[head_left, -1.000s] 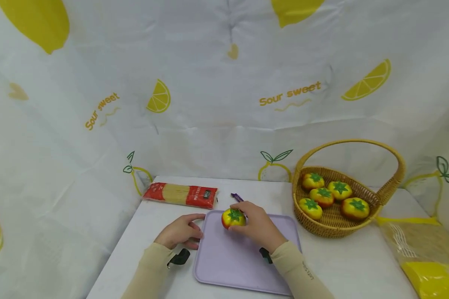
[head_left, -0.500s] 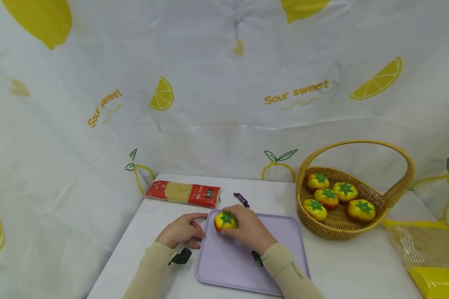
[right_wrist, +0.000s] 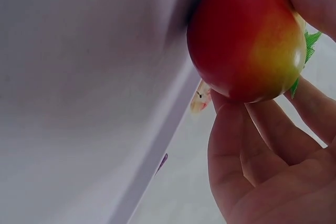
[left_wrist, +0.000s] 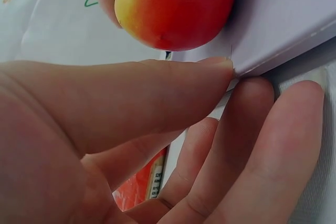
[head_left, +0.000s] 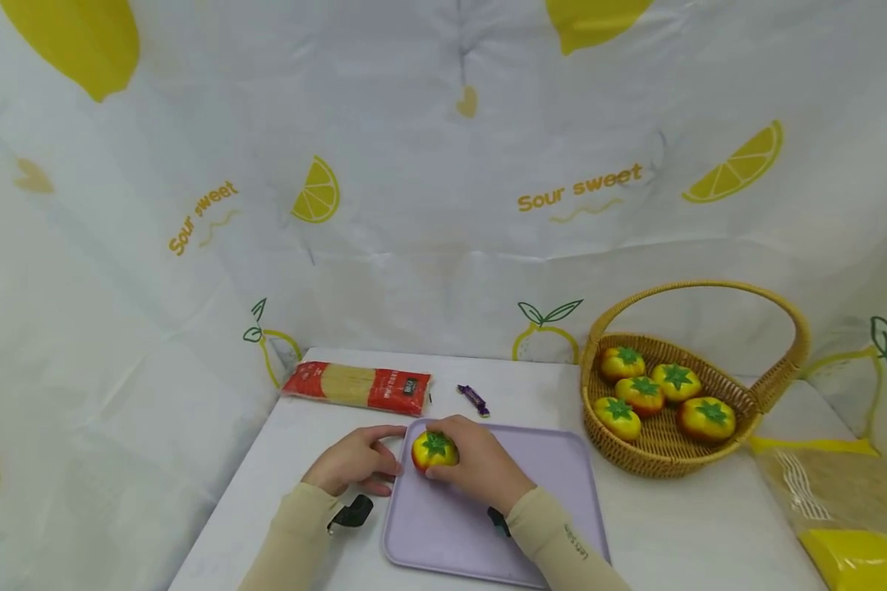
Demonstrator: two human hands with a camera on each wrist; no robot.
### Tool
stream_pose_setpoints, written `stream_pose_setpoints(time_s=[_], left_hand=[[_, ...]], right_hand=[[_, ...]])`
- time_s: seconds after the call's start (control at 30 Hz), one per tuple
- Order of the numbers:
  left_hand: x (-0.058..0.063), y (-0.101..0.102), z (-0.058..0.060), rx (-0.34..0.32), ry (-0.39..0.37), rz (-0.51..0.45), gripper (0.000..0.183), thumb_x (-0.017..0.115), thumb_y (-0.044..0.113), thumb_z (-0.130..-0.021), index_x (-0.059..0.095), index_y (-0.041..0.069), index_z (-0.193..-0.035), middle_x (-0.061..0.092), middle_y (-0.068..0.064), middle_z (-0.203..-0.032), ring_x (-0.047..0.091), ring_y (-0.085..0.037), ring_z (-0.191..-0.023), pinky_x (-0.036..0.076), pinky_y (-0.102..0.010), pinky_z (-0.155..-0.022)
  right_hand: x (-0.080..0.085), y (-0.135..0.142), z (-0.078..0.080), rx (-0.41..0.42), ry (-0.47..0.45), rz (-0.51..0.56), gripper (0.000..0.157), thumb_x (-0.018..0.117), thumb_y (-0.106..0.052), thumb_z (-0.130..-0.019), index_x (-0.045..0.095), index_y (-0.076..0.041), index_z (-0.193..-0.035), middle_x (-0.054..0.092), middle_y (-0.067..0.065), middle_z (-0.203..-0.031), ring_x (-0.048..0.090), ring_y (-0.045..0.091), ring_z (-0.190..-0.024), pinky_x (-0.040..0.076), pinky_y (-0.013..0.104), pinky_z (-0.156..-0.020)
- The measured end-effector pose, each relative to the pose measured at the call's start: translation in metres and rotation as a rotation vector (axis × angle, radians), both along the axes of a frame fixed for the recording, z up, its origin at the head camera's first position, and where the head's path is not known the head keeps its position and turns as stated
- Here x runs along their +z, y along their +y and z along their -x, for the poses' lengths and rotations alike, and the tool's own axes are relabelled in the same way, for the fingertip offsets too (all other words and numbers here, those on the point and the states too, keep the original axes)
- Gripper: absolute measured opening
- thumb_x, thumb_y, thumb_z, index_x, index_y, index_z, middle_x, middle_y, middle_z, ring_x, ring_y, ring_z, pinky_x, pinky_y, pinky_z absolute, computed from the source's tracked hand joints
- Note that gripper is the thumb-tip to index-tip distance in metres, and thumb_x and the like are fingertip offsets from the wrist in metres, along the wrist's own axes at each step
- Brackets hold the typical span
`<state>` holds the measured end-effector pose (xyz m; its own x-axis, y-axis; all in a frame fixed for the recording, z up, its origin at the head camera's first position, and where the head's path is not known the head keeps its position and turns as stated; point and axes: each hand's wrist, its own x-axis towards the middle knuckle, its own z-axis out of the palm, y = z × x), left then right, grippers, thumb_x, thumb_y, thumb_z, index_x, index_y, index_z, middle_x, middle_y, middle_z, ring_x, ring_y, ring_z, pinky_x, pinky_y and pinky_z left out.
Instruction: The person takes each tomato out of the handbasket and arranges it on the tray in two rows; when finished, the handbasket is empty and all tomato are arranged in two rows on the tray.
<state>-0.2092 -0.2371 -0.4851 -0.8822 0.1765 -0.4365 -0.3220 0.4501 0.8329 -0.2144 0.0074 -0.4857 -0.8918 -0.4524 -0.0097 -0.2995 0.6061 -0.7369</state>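
In the head view a yellow-red toy persimmon (head_left: 430, 454) with a green leafy top sits at the upper left of a lilac tray (head_left: 443, 533). My right hand (head_left: 480, 466) holds it from the right, thumb and fingers around its sides; the right wrist view shows the red underside of the persimmon (right_wrist: 241, 40) close over the tray. My left hand (head_left: 355, 461) is at the tray's left edge. In the left wrist view its thumb (left_wrist: 157, 95) reaches the rim, and the other fingers spread loosely by the outer wall.
A wicker basket (head_left: 639, 461) with a tall handle and several more persimmons stands at the right. Behind the tray lie a purple-wrapped candy (head_left: 474, 400) and a red packet of noodles (head_left: 358, 387). A yellow-edged clear bag (head_left: 835, 484) lies at far right.
My right hand has carried the persimmon left and slightly nearer across the tray, toward its left edge. The candy now shows fully. My left hand has stayed by the tray's edge.
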Motion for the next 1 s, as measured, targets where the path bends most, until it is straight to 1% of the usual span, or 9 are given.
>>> stream_pose_setpoints(time_s=[0.2,0.33,0.53,0.83,1.0], left_hand=[[0.0011,0.0003,0.0013,0.005,-0.006,-0.015,0.067,0.079,0.005,-0.093,0.058,0.014,-0.156,0.066,-0.014,-0.1,0.072,-0.02,-0.08,0.068,-0.035,-0.073],[-0.0017,0.001,0.0028,0.007,-0.011,-0.023,0.066,0.079,0.004,-0.093,0.059,0.015,-0.155,0.066,-0.014,-0.1,0.072,-0.021,-0.081,0.069,-0.036,-0.074],[-0.0059,-0.0024,0.003,0.008,-0.015,-0.031,0.068,0.08,0.004,-0.092,0.058,0.015,-0.155,0.066,-0.015,-0.1,0.073,-0.021,-0.081,0.069,-0.037,-0.073],[-0.0027,-0.0028,0.0032,0.002,-0.014,-0.028,0.068,0.081,0.006,-0.093,0.058,0.015,-0.156,0.067,-0.014,-0.1,0.072,-0.02,-0.082,0.069,-0.035,-0.074],[-0.0043,-0.0025,0.0034,-0.001,-0.012,-0.03,0.067,0.081,0.006,-0.093,0.058,0.014,-0.156,0.067,-0.014,-0.1,0.073,-0.02,-0.082,0.069,-0.036,-0.074]], right_hand=[[-0.0005,0.0011,0.0005,0.003,0.027,-0.019,0.06,0.09,-0.034,-0.09,0.067,-0.018,-0.144,0.068,0.002,-0.14,0.064,0.021,-0.119,0.056,0.052,-0.114],[-0.0006,0.0023,0.0008,-0.008,0.018,-0.02,0.062,0.09,-0.034,-0.09,0.067,-0.019,-0.146,0.067,0.002,-0.142,0.064,0.021,-0.12,0.056,0.052,-0.114],[-0.0006,0.0019,0.001,0.008,0.027,-0.023,0.066,0.09,-0.036,-0.09,0.065,-0.019,-0.148,0.068,0.002,-0.143,0.065,0.021,-0.123,0.055,0.052,-0.115],[0.0014,0.0036,0.0003,0.021,0.05,-0.035,0.067,0.09,-0.036,-0.089,0.065,-0.018,-0.148,0.069,0.002,-0.141,0.065,0.02,-0.121,0.056,0.049,-0.113],[0.0024,0.0043,-0.0002,0.027,0.041,-0.04,0.067,0.091,-0.036,-0.089,0.065,-0.018,-0.148,0.068,0.002,-0.141,0.065,0.02,-0.122,0.056,0.049,-0.113]])
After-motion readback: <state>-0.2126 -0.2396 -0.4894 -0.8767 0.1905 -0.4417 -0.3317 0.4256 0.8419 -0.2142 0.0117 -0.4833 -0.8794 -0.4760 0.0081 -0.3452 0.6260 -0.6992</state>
